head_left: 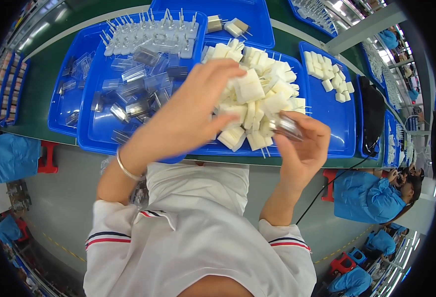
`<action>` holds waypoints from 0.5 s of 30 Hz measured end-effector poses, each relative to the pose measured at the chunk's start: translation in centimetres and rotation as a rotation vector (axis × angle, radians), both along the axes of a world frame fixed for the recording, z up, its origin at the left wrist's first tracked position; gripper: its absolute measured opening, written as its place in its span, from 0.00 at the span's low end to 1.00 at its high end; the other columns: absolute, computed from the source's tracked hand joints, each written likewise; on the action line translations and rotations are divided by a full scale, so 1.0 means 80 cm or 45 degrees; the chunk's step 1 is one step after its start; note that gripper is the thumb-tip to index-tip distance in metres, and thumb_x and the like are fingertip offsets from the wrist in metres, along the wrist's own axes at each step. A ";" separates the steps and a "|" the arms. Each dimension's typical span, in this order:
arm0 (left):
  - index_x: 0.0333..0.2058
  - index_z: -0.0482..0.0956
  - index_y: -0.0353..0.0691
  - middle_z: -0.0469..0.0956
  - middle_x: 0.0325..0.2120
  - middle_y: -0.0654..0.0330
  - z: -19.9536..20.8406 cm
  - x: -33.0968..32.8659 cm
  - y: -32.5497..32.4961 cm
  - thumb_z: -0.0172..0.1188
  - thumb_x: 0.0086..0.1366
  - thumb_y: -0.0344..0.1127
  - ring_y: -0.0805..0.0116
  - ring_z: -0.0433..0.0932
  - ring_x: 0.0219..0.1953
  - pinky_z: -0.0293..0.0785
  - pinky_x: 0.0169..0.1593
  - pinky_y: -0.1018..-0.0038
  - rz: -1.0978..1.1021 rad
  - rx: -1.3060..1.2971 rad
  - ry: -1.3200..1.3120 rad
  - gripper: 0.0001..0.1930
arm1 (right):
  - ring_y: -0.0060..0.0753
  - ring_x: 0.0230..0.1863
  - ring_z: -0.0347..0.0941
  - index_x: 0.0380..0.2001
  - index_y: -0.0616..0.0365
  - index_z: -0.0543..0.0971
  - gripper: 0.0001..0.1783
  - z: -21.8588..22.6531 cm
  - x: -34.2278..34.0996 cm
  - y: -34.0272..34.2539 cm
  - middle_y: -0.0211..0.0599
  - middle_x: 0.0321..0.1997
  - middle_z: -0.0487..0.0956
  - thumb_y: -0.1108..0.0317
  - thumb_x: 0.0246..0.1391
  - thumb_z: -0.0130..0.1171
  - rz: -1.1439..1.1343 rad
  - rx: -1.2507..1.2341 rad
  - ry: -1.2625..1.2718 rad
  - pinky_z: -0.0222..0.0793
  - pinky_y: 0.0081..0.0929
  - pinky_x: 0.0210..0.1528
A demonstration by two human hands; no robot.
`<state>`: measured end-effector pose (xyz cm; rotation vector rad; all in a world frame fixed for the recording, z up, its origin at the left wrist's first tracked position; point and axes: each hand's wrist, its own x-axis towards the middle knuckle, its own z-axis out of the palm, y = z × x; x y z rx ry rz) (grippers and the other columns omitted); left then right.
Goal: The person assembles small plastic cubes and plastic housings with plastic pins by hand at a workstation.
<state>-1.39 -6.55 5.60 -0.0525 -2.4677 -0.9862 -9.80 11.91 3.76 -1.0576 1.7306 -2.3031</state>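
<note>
My left hand reaches over a heap of white plug adapters, its thumb and fingers apart. The fingertips are beside one white block; I cannot tell whether they touch it. My right hand pinches a shiny, clear plastic sleeve at the heap's near right side. Several adapters show thin metal pins. The heap sits in a blue tray. Left of it, another blue tray holds loose clear plastic sleeves and a clear rack of upright metal-pinned parts.
A blue tray on the right holds small white blocks. Behind the heap, a further blue tray has a few adapters. A black bag-like object with a cable lies at the right. Co-workers in blue sit nearby.
</note>
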 end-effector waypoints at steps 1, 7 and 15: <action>0.48 0.66 0.37 0.67 0.47 0.54 -0.007 -0.016 -0.013 0.56 0.56 0.34 0.59 0.65 0.45 0.63 0.49 0.71 -0.019 0.113 -0.068 0.21 | 0.32 0.38 0.72 0.38 0.61 0.67 0.20 -0.003 -0.006 0.006 0.49 0.43 0.72 0.85 0.39 0.59 0.009 0.002 0.007 0.71 0.24 0.38; 0.41 0.70 0.36 0.71 0.41 0.55 -0.019 -0.070 -0.026 0.56 0.57 0.39 0.61 0.66 0.43 0.65 0.46 0.69 -0.102 -0.270 -0.411 0.16 | 0.34 0.44 0.70 0.38 0.60 0.66 0.19 -0.011 -0.015 0.030 0.48 0.43 0.71 0.83 0.40 0.59 0.009 -0.096 -0.296 0.70 0.26 0.42; 0.36 0.73 0.36 0.75 0.35 0.55 -0.002 -0.047 -0.010 0.63 0.50 0.37 0.64 0.72 0.39 0.66 0.45 0.71 -0.037 0.414 -0.322 0.16 | 0.32 0.43 0.68 0.40 0.62 0.69 0.20 -0.013 -0.029 0.023 0.46 0.44 0.71 0.83 0.40 0.59 0.078 -0.006 -0.023 0.64 0.28 0.47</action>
